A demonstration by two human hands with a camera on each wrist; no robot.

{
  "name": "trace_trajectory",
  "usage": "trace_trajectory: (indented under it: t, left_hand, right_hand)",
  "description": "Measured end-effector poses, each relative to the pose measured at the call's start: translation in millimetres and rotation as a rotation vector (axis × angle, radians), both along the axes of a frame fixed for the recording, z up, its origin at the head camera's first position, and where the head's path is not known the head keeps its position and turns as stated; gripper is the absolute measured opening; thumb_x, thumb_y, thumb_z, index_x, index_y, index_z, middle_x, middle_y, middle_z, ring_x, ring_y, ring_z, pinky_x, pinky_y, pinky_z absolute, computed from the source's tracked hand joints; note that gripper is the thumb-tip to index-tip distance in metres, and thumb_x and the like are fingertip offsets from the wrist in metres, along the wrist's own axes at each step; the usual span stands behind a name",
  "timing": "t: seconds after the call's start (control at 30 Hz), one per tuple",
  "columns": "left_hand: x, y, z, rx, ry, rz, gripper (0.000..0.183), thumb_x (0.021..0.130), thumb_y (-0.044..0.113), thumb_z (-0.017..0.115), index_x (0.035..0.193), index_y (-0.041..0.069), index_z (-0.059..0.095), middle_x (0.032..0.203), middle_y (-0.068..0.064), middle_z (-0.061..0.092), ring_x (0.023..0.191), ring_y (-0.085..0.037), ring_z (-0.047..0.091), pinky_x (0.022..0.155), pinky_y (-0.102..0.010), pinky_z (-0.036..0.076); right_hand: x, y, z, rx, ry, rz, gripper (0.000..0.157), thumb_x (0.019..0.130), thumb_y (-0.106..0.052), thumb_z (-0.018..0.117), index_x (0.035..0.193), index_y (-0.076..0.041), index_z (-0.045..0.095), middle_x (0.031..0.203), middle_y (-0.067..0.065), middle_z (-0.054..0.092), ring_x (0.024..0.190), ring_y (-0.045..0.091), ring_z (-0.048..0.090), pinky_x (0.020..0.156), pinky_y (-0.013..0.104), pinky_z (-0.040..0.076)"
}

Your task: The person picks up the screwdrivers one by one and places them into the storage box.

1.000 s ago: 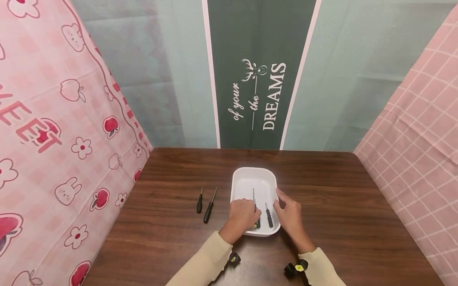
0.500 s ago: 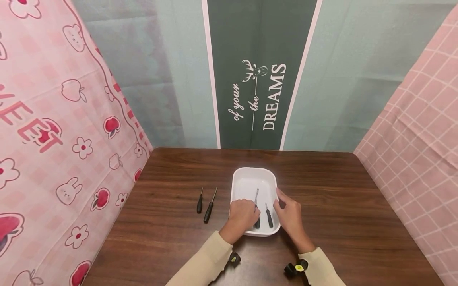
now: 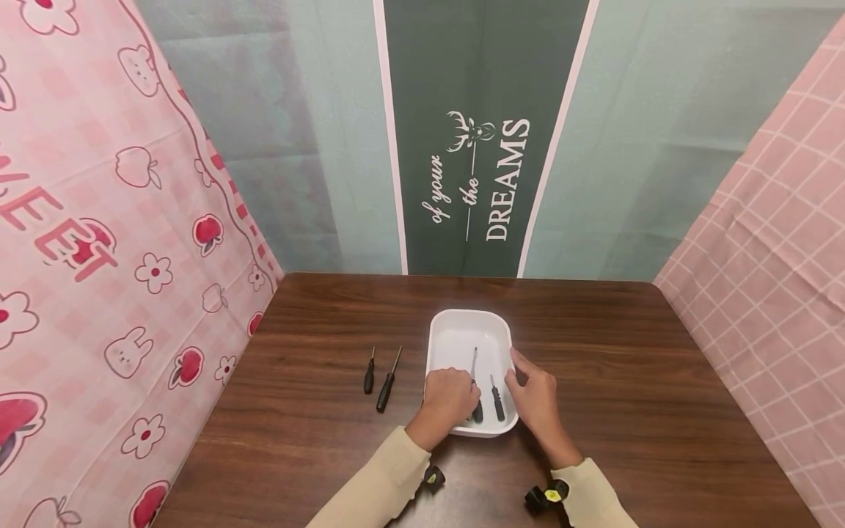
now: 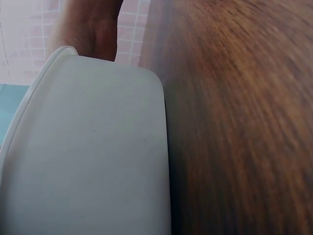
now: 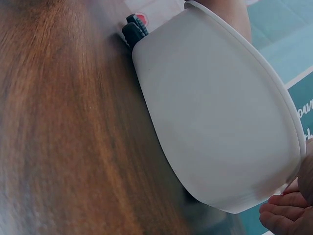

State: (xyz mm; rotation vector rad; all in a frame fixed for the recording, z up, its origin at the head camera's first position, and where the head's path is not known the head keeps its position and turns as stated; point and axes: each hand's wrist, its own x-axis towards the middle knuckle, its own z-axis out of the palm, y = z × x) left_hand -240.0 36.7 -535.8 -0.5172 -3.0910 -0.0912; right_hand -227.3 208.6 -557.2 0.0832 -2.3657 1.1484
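Observation:
My left hand [image 3: 451, 397] reaches over the near left part of a white tray [image 3: 470, 314], its fingers curled down inside. It grips a screwdriver [image 3: 474, 364] whose thin shaft points to the far end; part of the handle is hidden by the hand, and the fingertips are out of sight. Beside it, a shorter black-handled screwdriver [image 3: 498, 403] lies loose in the tray. At the right rim my right hand [image 3: 536, 394] holds the tray between thumb and fingers. The right wrist view shows the right hand's fingertips [image 5: 283, 213] close below the rim.
Left of the tray, two more black-handled screwdrivers lie on the wooden table [image 3: 317, 433]: a short one [image 3: 369, 377] and a longer one [image 3: 386, 390]. Patterned cloths [image 3: 165, 242] hang around the table's left, back and right sides.
In the tray, the gripped screwdriver's shaft has shifted slightly right and tilted. A yellow spot by the left hand is no longer seen. Both hands and the tray stay in place.

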Motion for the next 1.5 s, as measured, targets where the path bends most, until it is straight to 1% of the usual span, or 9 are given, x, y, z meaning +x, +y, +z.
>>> trace_trajectory:
  t: [0.27,0.4,0.6,0.73,0.9,1.03,1.17,1.33,1.5]
  left_hand:
    - [-0.6,-0.1,-0.3,0.021,0.014,-0.015,0.043,0.095,0.036,0.056,0.056,0.018,0.055,0.053,0.002,0.051,0.051,-0.016,0.05,0.049,-0.034,0.041]
    - [-0.3,-0.3,0.6,0.04,0.027,-0.021,0.042,0.095,0.036,0.056,0.056,0.018,0.055,0.054,0.002,0.052,0.052,-0.017,0.052,0.049,-0.034,0.041]
    - [-1.2,-0.6,-0.8,0.074,0.046,-0.026,0.044,0.096,0.036,0.056,0.056,0.018,0.053,0.053,0.002,0.052,0.051,-0.018,0.052,0.048,-0.034,0.04]
    - [-1.1,-0.6,-0.8,0.076,0.046,-0.027,0.044,0.097,0.036,0.055,0.057,0.018,0.055,0.054,0.002,0.053,0.052,-0.018,0.053,0.049,-0.035,0.041]
    - [-1.4,0.2,-0.8,0.076,0.041,-0.021,0.044,0.098,0.038,0.056,0.059,0.018,0.058,0.054,0.002,0.053,0.052,-0.018,0.054,0.049,-0.035,0.041]
    - [-2.0,0.5,-1.5,0.08,0.053,-0.02,0.044,0.099,0.038,0.056,0.06,0.017,0.059,0.055,0.001,0.054,0.052,-0.018,0.054,0.048,-0.035,0.041]
    - [-2.6,0.9,-3.2,0.08,0.073,-0.023,0.044,0.099,0.038,0.056,0.061,0.016,0.059,0.055,0.001,0.054,0.052,-0.019,0.054,0.048,-0.035,0.041]
    - [-3.0,1.2,-5.0,0.083,0.078,-0.022,0.044,0.099,0.038,0.057,0.061,0.016,0.059,0.054,0.001,0.053,0.051,-0.018,0.053,0.048,-0.034,0.04]
    - [-1.5,1.1,-3.6,0.084,0.091,-0.024,0.044,0.098,0.038,0.057,0.06,0.017,0.059,0.055,0.001,0.054,0.051,-0.018,0.053,0.048,-0.034,0.041]
  right_hand:
    - [-0.5,-0.3,0.3,0.002,-0.008,0.002,0.04,0.083,0.008,0.07,0.123,0.008,0.067,0.121,0.024,0.067,0.114,0.04,0.064,0.094,0.05,0.048]
    - [-0.5,-0.8,0.5,0.002,-0.017,-0.004,0.04,0.083,0.008,0.071,0.123,0.007,0.067,0.121,0.023,0.067,0.115,0.039,0.064,0.095,0.049,0.048]
    - [-1.2,-0.7,0.5,0.003,0.002,0.008,0.04,0.083,0.009,0.07,0.122,0.008,0.067,0.12,0.024,0.067,0.114,0.041,0.064,0.094,0.049,0.047]
    - [-1.5,-0.3,-0.9,0.004,0.003,0.003,0.04,0.082,0.009,0.071,0.122,0.008,0.067,0.12,0.024,0.067,0.114,0.04,0.064,0.095,0.049,0.047]
    - [-0.4,-0.3,-0.4,0.011,-0.019,-0.002,0.04,0.084,0.007,0.071,0.123,0.007,0.067,0.122,0.023,0.067,0.115,0.039,0.064,0.095,0.05,0.047]
    - [-0.5,0.1,0.0,0.009,-0.025,0.0,0.04,0.084,0.007,0.07,0.124,0.007,0.067,0.122,0.023,0.066,0.116,0.039,0.064,0.096,0.049,0.047]
    - [-0.8,-0.1,-0.1,0.007,-0.024,-0.004,0.04,0.084,0.006,0.07,0.124,0.007,0.067,0.123,0.023,0.066,0.116,0.038,0.064,0.096,0.049,0.047]
    - [-0.3,-0.5,0.0,0.007,-0.015,-0.007,0.04,0.083,0.007,0.07,0.123,0.007,0.067,0.121,0.023,0.067,0.115,0.038,0.064,0.095,0.049,0.047]
    - [-1.2,-0.6,-1.2,0.009,-0.001,-0.02,0.04,0.083,0.006,0.07,0.123,0.006,0.068,0.121,0.022,0.068,0.114,0.038,0.065,0.095,0.048,0.046]
